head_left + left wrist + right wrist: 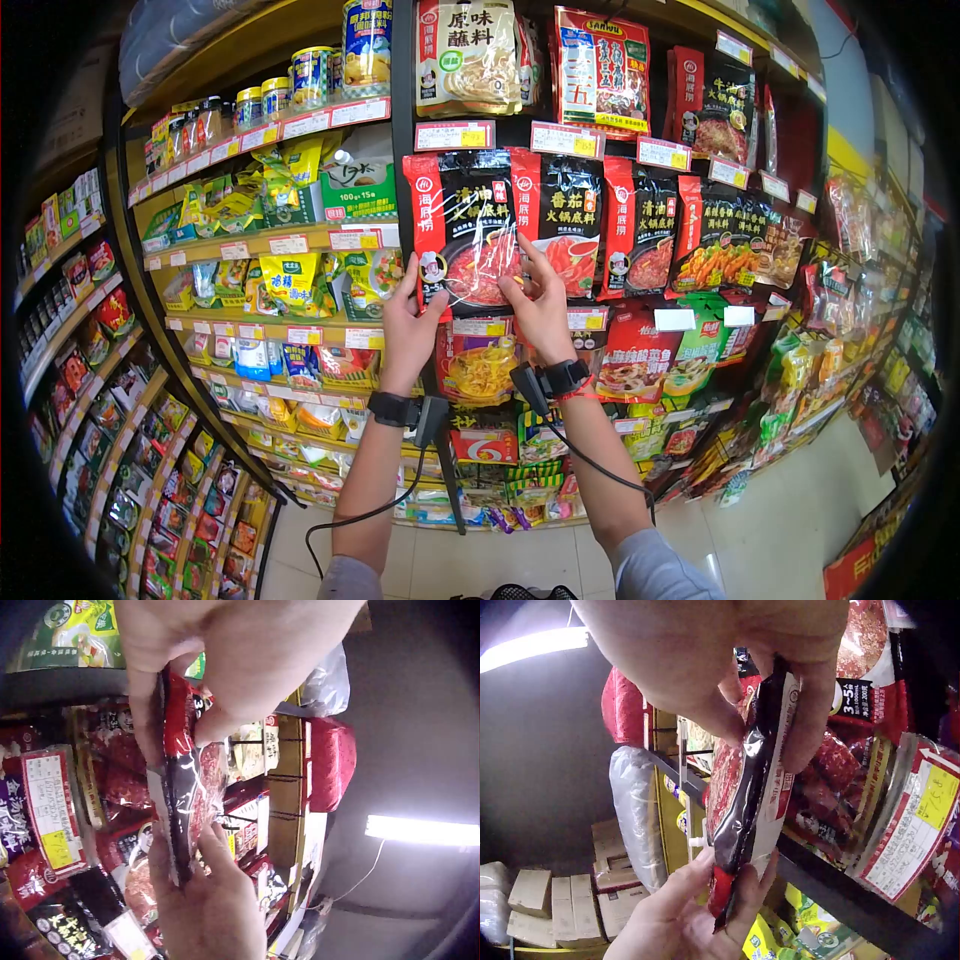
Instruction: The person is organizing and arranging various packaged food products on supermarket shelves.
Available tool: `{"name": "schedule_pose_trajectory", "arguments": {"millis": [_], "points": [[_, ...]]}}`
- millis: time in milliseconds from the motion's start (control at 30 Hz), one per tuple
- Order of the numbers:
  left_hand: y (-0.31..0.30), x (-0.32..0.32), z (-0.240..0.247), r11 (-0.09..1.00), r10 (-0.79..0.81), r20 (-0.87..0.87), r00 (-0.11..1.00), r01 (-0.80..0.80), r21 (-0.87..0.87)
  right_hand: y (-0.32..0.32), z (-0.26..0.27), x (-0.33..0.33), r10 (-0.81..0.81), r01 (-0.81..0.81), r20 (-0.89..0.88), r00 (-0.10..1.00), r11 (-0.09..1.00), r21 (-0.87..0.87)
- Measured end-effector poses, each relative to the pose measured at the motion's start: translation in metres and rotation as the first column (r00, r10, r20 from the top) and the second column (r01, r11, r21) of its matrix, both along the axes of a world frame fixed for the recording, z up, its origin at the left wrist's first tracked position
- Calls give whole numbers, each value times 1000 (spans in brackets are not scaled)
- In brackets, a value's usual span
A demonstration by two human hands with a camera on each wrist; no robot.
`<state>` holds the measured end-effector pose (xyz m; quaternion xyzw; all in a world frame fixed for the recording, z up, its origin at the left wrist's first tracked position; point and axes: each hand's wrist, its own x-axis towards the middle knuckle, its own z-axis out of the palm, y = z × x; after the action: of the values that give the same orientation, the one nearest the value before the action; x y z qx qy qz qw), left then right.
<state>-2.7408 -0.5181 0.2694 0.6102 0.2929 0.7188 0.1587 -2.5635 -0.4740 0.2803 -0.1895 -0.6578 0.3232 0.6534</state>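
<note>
Both hands hold a black and red packet of hot pot soup base (468, 215) upright in front of the shelf rack. My left hand (410, 328) pinches its lower left edge, thumb on the front. On the lower right edge, my right hand (541, 308) has its thumb on the front and its fingers at the side. Seen edge-on in the left wrist view, the packet (184, 802) is a thin, slightly bulging pouch. The right wrist view shows the pale back of the same packet (769, 780) facing the shelf. Similar tomato soup base packets (565, 225) hang just right of it.
Price tags (455, 135) line the rails around the packet. Yellow seasoning bags (297, 285) and cans (310, 75) fill shelves at left. More hot pot packets (735, 240) hang at right. Another shelf unit (80, 330) stands far left. Pale floor tiles (760, 530) lie below.
</note>
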Motion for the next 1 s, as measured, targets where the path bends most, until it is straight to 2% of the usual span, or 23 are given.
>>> {"name": "schedule_pose_trajectory", "arguments": {"millis": [67, 100, 167, 300, 367, 400, 433, 467, 500, 533, 600, 633, 700, 767, 833, 900, 967, 1000], "points": [[3, 3, -7, 997, -19, 43, 999, 22, -71, 7, -6, -2, -45, 44, 23, 999, 998, 35], [5, 4, -9, 998, -17, 45, 999, 20, -68, 9, -7, -3, -90, 87, 44, 995, 994, 68], [11, 4, -13, 997, -16, 29, 999, 18, -76, 14, -11, -3, -38, 37, 17, 999, 997, 70], [38, 7, -24, 1000, 20, 24, 1000, -19, -19, 29, -20, 0, -126, 123, 40, 991, 989, 81], [48, 4, -28, 999, 33, 41, 999, -33, -1, 38, -26, -4, -273, 259, 44, 961, 945, 199], [50, -1, -28, 986, 146, -54, 988, -149, -72, 43, -29, -6, -237, 228, 71, 969, 967, 115], [53, -5, -28, 955, 247, -159, 956, -269, -128, 50, -34, -13, -280, 269, 58, 958, 951, 151], [56, -5, -27, 945, 313, -161, 936, -324, -44, 45, -32, -14, -307, 290, 97, 947, 944, 155], [58, -4, -28, 948, 306, -165, 938, -317, -43, 40, -29, -14, -333, 311, 135, 933, 937, 160], [58, -4, -30, 908, 400, -208, 892, -417, -40, 40, -30, -15, -336, 315, 134, 932, 936, 157], [51, 1, -26, 819, 545, -275, 792, -573, -26, 41, -34, -18, -412, 361, 124, 903, 882, 301], [48, 2, -23, 821, 542, -278, 793, -571, -27, 42, -36, -19, -415, 365, 123, 902, 882, 298], [48, 11, -23, 841, 535, -114, 837, -541, -24, 35, -39, -17, -405, 349, 221, 887, 903, 252], [51, 12, -26, 840, 539, -111, 835, -543, -9, 35, -47, -15, -422, 365, 250, 872, 899, 242], [50, 12, -29, 756, 651, -128, 748, -654, 20, 33, -55, -14, -503, 404, 274, 820, 847, 346], [51, 9, -35, 765, 638, -142, 757, -644, 9, 26, -61, -10, -508, 417, 286, 813, 849, 323], [48, 3, -45, 734, 675, -141, 724, -679, 30, 18, -66, -7, -464, 350, 286, 838, 861, 370], [48, -2, -53, 732, 680, -115, 724, -679, 51, 9, -68, -6, -413, 317, 217, 885, 874, 368]]}}
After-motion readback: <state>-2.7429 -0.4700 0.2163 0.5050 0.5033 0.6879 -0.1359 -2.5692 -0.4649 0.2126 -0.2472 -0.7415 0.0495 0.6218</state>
